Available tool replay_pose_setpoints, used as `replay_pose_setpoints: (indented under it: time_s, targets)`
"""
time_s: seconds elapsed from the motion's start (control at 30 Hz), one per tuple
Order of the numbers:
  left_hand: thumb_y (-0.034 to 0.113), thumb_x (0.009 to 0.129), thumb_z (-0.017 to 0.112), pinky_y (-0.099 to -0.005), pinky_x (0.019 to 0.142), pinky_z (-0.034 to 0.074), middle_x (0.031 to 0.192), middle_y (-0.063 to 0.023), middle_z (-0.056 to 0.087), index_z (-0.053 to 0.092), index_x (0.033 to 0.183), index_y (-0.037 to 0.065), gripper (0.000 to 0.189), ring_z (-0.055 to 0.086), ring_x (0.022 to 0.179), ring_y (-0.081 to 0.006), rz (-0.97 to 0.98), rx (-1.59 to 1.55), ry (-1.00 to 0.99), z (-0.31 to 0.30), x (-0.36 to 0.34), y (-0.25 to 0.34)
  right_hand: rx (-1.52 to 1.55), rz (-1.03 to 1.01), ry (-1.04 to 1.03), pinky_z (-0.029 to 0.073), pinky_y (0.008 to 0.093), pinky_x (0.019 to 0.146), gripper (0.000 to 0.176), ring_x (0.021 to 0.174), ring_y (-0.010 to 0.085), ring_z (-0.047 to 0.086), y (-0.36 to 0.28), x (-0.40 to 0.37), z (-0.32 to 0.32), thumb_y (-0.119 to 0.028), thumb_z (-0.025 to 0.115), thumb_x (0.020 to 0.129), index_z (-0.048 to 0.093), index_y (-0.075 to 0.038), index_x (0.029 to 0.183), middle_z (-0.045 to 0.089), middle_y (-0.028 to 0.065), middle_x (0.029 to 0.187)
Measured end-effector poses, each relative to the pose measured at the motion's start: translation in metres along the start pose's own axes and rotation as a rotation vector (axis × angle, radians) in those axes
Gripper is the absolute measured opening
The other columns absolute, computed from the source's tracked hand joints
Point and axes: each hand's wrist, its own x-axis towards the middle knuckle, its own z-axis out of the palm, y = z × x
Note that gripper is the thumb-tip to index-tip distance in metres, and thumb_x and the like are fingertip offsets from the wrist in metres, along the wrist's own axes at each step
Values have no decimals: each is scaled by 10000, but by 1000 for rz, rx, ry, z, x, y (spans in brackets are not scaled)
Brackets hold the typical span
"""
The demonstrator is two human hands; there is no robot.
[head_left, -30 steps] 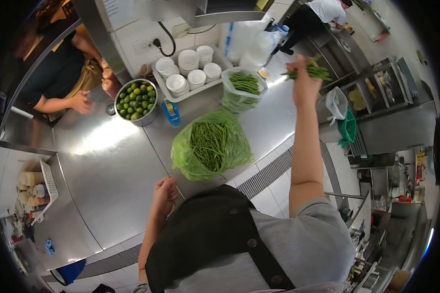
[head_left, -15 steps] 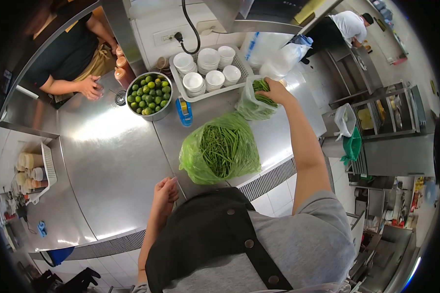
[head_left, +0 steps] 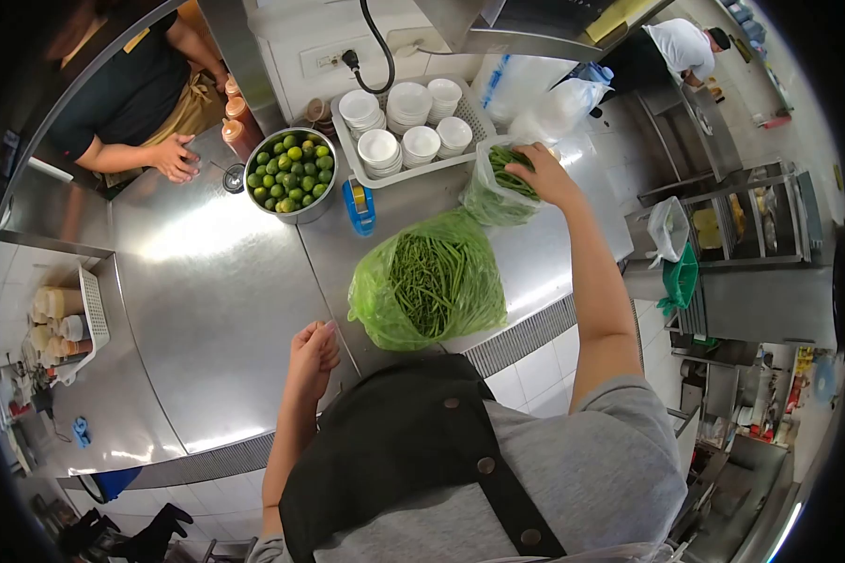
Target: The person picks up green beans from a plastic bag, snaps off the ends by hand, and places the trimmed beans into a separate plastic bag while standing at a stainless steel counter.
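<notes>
My right hand (head_left: 544, 174) is at the mouth of a clear plastic bag (head_left: 494, 205), its fingers closed on green beans (head_left: 507, 161). Nearer to me, a green plastic bag (head_left: 374, 298) stands open, full of green beans (head_left: 429, 280). Left of that bag, my left hand (head_left: 314, 353) is curled into a fist above the steel counter, with nothing visible in it. A blue tape dispenser (head_left: 360, 208) lies behind the green bag.
A metal bowl of limes (head_left: 291, 218) and a white basket (head_left: 377, 181) with stacked white cups (head_left: 409, 105) stand at the back. Across the counter is a person's hand (head_left: 174, 158) near sauce bottles (head_left: 238, 138). Another person (head_left: 678, 47) bends at the far right.
The whole view has shifted slightly. My right hand remains at the clear bag's mouth, and my left fist has risen a little. The far person's hand has barely moved.
</notes>
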Motion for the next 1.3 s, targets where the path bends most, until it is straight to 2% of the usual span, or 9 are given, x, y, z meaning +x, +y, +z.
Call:
replay_pose_setpoints:
  time_s: [0.17,0.23,0.4,0.47,0.63,0.73,0.9,1.07,1.3]
  targets:
    - [140,996,596,-222,427,202,599,78,314,373,676,157,391,249,475,-36,-32,28,55,0,-2,-9,91,-147,171,481,410,914,230,1029,371,617,9,-9,6,-56,577,943,663,-7,1151,642,179,1098]
    - [137,994,601,-219,430,200,600,81,314,379,678,156,387,249,476,-33,-76,23,28,2,-9,-16,130,-229,371,506,386,842,221,951,359,645,-21,-25,-7,32,546,916,693,-7,1077,670,175,1060]
    - [138,993,612,-210,436,200,605,85,317,391,682,154,381,250,480,-25,-101,33,9,7,-6,-27,268,-142,347,508,360,813,221,917,330,648,-88,-74,8,23,578,894,693,-14,1079,666,151,1014]
    - [143,991,618,-208,437,202,605,86,322,398,684,156,378,256,484,-23,-101,37,-23,9,-5,-32,328,-227,156,502,317,784,273,901,259,650,-93,-89,42,71,557,880,687,-26,1100,682,136,1032]
    - [166,984,637,-206,437,207,605,91,342,417,685,165,371,277,497,-19,-114,97,-59,15,-6,-35,136,-117,-141,516,458,873,196,1008,403,629,-83,-103,125,-8,569,855,677,2,1017,661,213,1073]
    - [168,972,653,-210,434,212,601,97,353,429,682,170,366,288,491,-19,-79,120,-30,20,-11,-33,-136,14,-217,522,474,862,150,1020,391,637,-101,-102,125,-36,568,858,682,-9,952,662,210,1071]
    - [196,970,650,-244,412,262,575,76,394,484,678,157,338,324,450,-49,-7,252,41,9,-11,-43,-359,-161,26,546,463,800,87,1000,350,629,-89,-104,149,-53,584,819,662,-37,852,632,157,970]
    - [181,981,649,-218,433,216,613,97,360,432,700,173,356,299,492,-21,-89,100,-61,13,-18,-37,-411,-159,-42,545,464,788,88,953,364,636,-103,-104,130,3,622,791,679,-18,854,636,173,946]
    - [212,974,670,-203,446,236,652,89,411,467,762,159,298,325,508,-19,-84,106,-103,18,-15,-41,243,-190,95,503,429,768,51,886,355,620,-182,-136,76,-2,638,848,633,-21,896,617,144,925]
